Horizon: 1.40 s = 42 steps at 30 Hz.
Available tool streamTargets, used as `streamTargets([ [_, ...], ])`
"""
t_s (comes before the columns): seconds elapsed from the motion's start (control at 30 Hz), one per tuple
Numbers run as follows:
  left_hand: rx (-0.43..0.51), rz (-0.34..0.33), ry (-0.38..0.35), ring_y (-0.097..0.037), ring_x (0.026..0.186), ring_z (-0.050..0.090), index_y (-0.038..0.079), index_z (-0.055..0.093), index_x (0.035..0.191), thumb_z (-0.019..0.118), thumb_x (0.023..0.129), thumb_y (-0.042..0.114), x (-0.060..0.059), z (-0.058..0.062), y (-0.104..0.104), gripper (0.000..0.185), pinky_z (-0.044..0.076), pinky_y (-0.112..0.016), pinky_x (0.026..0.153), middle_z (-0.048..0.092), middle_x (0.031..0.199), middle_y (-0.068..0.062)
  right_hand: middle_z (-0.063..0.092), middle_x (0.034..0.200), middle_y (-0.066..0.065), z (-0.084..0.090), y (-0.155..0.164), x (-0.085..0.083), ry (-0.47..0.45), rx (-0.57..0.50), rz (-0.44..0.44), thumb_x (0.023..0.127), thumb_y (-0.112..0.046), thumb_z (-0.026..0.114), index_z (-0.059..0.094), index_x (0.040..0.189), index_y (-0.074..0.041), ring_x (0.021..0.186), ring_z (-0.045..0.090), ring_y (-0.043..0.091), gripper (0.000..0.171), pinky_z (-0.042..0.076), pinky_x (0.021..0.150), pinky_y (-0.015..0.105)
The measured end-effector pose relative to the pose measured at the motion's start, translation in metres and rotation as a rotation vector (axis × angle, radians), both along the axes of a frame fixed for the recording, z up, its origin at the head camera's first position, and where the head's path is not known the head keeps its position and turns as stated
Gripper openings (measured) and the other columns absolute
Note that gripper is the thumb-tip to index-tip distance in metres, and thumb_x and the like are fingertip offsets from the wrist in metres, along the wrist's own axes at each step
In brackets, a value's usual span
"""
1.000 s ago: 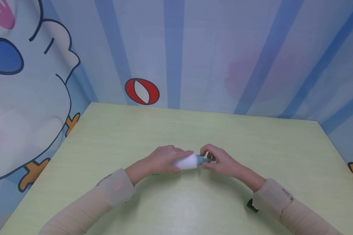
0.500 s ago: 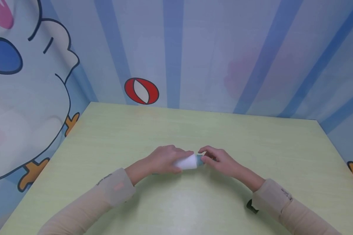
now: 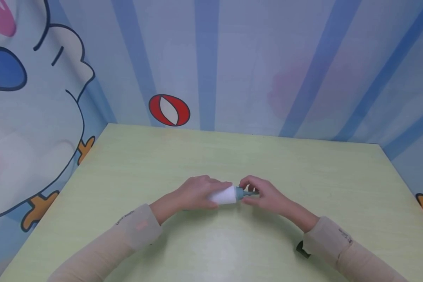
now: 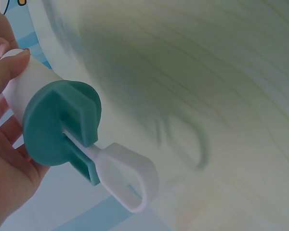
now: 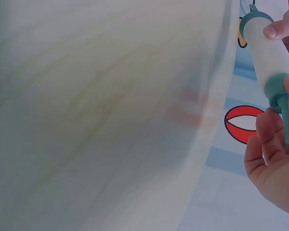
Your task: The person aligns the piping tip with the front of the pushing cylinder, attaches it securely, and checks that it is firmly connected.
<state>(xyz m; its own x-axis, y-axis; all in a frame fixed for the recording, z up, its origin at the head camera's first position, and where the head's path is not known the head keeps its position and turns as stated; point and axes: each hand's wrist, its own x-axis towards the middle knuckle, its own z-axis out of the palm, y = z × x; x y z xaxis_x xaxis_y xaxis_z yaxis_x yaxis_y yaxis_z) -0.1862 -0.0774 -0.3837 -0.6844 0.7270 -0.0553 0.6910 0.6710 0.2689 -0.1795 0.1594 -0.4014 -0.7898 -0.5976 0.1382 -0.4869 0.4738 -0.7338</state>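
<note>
A white piping syringe (image 3: 225,195) with teal ends lies sideways between the two hands, above the table. My left hand (image 3: 197,192) grips its white barrel. The left wrist view shows the teal end cap (image 4: 41,130) with two raised tabs and a white loop handle (image 4: 151,180) sticking out between them. At the other end, my right hand (image 3: 268,196) has thumb and fingers at the teal collar (image 5: 277,85), pinching it. A slim teal nozzle (image 5: 287,126) points out past the fingers toward the right palm.
A pale yellow-green table (image 3: 211,156) lies beneath the hands. Behind it stands a blue striped wall (image 3: 246,70) with a printed red-and-white ball (image 3: 169,110). A printed cartoon figure covers the left wall (image 3: 38,129). A small black piece (image 3: 302,249) shows beside the right cuff.
Half a second ago the right thumb lay over the nozzle and the fingers were lifted; now the thumb is lower and the nozzle shows again. The left hand holds still.
</note>
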Motion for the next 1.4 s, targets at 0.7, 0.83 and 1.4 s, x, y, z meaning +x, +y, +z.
streamTargets([
  [0.7, 0.007, -0.007, 0.047, -0.017, 0.095, 0.057, 0.023, 0.046, 0.131, 0.068, 0.076, 0.030, 0.0019, 0.0017, 0.0001, 0.059, 0.047, -0.031, 0.072, 0.058, 0.121, 0.002, 0.062, 0.104, 0.009, 0.0001, 0.0015, -0.0006, -0.022, 0.001, -0.032, 0.080, -0.016, 0.066, 0.050, 0.116, -0.003, 0.081, 0.053, 0.016, 0.042, 0.045, 0.070, 0.027],
  [0.83, 0.012, -0.011, 0.039, -0.017, 0.095, 0.057, 0.024, 0.046, 0.131, 0.068, 0.076, 0.030, 0.0008, 0.0006, 0.0006, 0.059, 0.047, -0.031, 0.071, 0.058, 0.121, 0.002, 0.059, 0.101, 0.007, 0.0016, 0.0003, 0.0008, -0.029, -0.015, -0.017, 0.078, -0.010, 0.067, 0.052, 0.110, -0.005, 0.078, 0.050, 0.018, 0.035, 0.045, 0.068, 0.026],
  [1.4, 0.008, -0.001, 0.018, -0.017, 0.098, 0.056, 0.024, 0.045, 0.131, 0.068, 0.076, 0.030, 0.0028, 0.0025, 0.0026, 0.060, 0.046, -0.031, 0.072, 0.057, 0.122, 0.003, 0.066, 0.095, 0.010, 0.0018, 0.0036, -0.0003, -0.062, -0.010, -0.040, 0.086, -0.021, 0.058, 0.048, 0.116, -0.002, 0.080, 0.060, 0.020, 0.036, 0.047, 0.067, 0.025],
])
